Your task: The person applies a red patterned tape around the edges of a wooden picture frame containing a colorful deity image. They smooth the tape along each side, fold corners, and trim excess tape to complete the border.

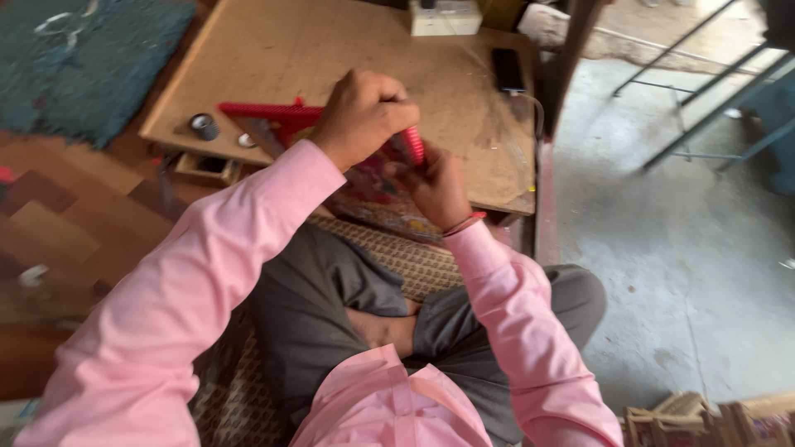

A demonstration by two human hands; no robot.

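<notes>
Seen from above, I sit cross-legged on a woven mat (414,265) at a low wooden tabletop (331,58), its near edge close enough that both hands work over it. A red frame (265,112) lies across the tabletop's near part, with a colourful printed picture (373,194) tilted against the edge beneath my hands, apparently so the frame can be fitted round it. My left hand (360,116) is closed in a fist over the frame's red rail; my right hand (435,186) grips the same rail's end from below, steadying it. A small dark tape roll (204,126) rests just left of the frame.
</notes>
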